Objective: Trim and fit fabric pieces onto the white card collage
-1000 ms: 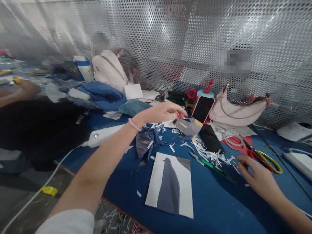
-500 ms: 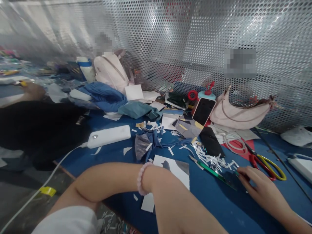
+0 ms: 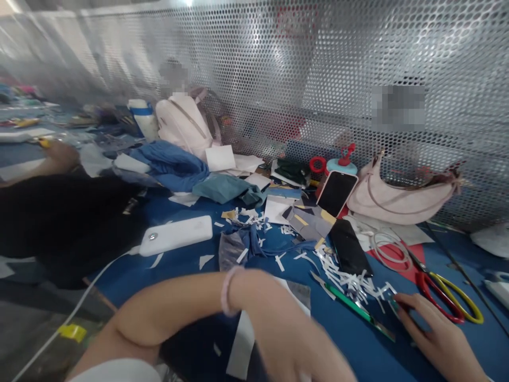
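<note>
My left hand [image 3: 292,334], with a pink bead bracelet at the wrist, is bent down over a white and grey sheet of paper [image 3: 240,350] at the table's near edge. Its fingers are out of sight below the frame and behind the hand. To the right, my right hand [image 3: 441,331] rests low over the blue table, fingers curled and tips drawn together. A small thin thing seems to be at its fingertips, too unclear to name. Just left of it lies a green-handled tool with a pointed metal tip [image 3: 352,305], beside a heap of white paper strips [image 3: 348,276].
Red-and-yellow-handled scissors [image 3: 449,297] and a coiled white cable [image 3: 392,252] lie at right. Behind are a black phone [image 3: 350,246], a propped phone [image 3: 337,193] and a pink handbag [image 3: 401,199]. A white power bank [image 3: 177,236] sits left, near another person's dark sleeve [image 3: 71,223].
The view has tilted, shifting the table things slightly downward. My left hand has dropped toward the near edge and the paper beneath it has moved closer. My right hand stays beside the strips.
</note>
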A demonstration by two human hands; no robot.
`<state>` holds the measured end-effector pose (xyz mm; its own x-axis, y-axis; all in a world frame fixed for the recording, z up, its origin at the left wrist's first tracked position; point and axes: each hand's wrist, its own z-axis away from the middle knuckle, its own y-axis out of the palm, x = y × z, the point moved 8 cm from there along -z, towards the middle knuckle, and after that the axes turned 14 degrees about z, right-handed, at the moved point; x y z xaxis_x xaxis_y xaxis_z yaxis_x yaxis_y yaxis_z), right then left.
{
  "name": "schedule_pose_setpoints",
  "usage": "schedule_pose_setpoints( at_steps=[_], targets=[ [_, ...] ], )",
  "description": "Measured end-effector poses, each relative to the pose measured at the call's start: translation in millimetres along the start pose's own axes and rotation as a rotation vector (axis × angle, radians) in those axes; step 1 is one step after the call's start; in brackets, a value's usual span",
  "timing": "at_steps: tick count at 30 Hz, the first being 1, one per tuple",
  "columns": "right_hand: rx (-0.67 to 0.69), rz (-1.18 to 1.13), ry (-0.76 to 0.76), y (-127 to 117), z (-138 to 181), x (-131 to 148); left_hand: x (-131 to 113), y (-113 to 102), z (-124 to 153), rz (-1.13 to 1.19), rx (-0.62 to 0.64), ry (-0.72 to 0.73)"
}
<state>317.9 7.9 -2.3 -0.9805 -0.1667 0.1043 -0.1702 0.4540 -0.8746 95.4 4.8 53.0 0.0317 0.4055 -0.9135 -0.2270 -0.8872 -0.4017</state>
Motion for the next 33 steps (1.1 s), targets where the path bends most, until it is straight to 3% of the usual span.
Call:
schedule_pose_setpoints(
  at_steps=[1, 2, 4, 5, 8, 12, 16, 19, 26, 33],
  targets=[
    [0.014, -0.006, 0.015, 0.0, -1.0, -2.7, -0.7, -16.1, 12.2, -0.019, -0.043, -0.001],
    [0.027, -0.013, 0.020, -0.3, -2.3, -5.7, 5.1, -43.0, 28.7, -0.120, -0.211, -0.074],
    [0.054, -0.020, 0.001, -0.6, -5.8, -11.8, 29.7, -113.1, 95.4, -0.431, -0.833, -0.512],
    [0.067, -0.018, -0.020, -0.7, -7.7, -14.0, 38.8, -130.9, 128.1, -0.487, -1.001, -0.655],
    [0.076, 0.002, -0.096, -3.2, -14.5, -12.5, 69.8, -153.1, 199.6, -0.516, -1.231, -0.921],
    [-0.018, 0.048, -0.229, -15.5, -28.3, 20.4, 95.7, -157.3, 237.6, -0.513, -1.294, -1.043],
    [-0.109, 0.063, -0.452, -17.5, -44.8, 77.1, 104.6, -159.1, 240.3, -0.483, -1.308, -1.022],
    [-0.111, 0.087, -0.591, -3.9, -55.2, 112.8, 115.8, -157.9, 241.1, -0.422, -1.300, -1.008],
    [-0.029, -0.014, -0.566, 23.0, -83.9, 149.6, 127.5, -157.8, 247.0, -0.288, -1.294, -0.886],
    [0.030, -0.143, -0.451, 54.1, -154.1, 176.8, 106.5, -159.4, 226.5, -0.125, -1.195, -0.558]
  ],
)
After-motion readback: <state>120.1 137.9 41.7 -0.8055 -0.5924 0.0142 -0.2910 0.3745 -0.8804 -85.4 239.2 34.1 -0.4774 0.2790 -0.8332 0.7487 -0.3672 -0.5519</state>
